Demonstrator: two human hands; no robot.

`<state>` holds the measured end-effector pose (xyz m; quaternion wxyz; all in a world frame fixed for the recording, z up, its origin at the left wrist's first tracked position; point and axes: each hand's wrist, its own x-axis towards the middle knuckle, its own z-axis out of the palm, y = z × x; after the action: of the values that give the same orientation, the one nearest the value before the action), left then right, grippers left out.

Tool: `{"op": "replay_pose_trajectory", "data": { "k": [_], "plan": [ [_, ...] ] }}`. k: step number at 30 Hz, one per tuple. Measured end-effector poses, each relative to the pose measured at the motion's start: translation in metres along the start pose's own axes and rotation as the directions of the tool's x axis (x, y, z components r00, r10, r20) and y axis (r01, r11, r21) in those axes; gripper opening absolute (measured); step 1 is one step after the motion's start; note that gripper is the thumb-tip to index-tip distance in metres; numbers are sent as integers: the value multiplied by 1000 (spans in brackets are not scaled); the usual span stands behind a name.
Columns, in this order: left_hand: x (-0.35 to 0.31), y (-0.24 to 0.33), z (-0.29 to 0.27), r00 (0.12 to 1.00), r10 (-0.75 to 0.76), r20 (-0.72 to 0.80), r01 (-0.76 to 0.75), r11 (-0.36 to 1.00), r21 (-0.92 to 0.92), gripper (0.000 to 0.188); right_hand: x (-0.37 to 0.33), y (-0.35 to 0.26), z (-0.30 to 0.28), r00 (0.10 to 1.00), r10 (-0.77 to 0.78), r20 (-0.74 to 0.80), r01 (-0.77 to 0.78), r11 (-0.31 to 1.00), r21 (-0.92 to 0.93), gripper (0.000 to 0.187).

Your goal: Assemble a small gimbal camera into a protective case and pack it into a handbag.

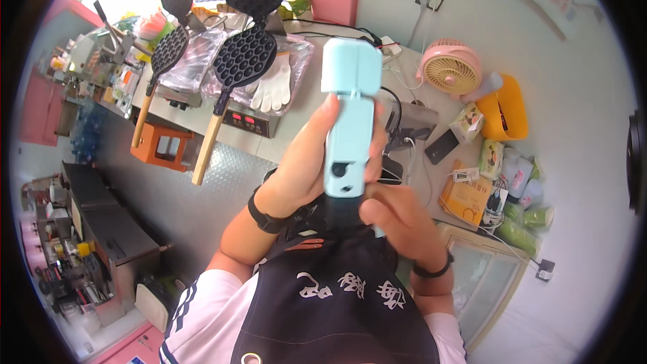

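A light blue handheld device [350, 145] with a wide, rounded head and a dark round button stands upright in front of my chest. My left hand [313, 145] is closed around its body, thumb along the near side and fingertips showing on the other side. My right hand [399, 210] is curled beside the device's lower end, its fingers bent. A small pale blue piece peeks out below that hand; what the fingers hold is mostly hidden.
Open bubble waffle irons [244, 57] with wooden handles stand on the counter, white gloves [275, 84] beside them. A pink fan [450, 67], a yellow bin [507, 108], a phone [441, 146] and a cardboard box [466, 195] are at the right. An orange stool [162, 145] stands on the floor.
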<state>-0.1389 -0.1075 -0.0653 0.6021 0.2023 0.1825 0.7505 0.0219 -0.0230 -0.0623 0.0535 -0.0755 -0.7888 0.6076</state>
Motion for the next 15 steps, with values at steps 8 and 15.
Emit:
{"op": "replay_pose_trajectory", "data": {
  "k": [8, 15],
  "plan": [
    [-32, -7, 15, 902, -431, -14, 417, 865, 280, 44, 35, -15, -56, 996, -50, -68, 67, 957, 281, 37],
    [-38, -8, 18, 787, -590, -180, 611, 703, 365, 57, 23, 3, -62, 991, 87, 101, -111, 961, 255, 26]
  ]
}}
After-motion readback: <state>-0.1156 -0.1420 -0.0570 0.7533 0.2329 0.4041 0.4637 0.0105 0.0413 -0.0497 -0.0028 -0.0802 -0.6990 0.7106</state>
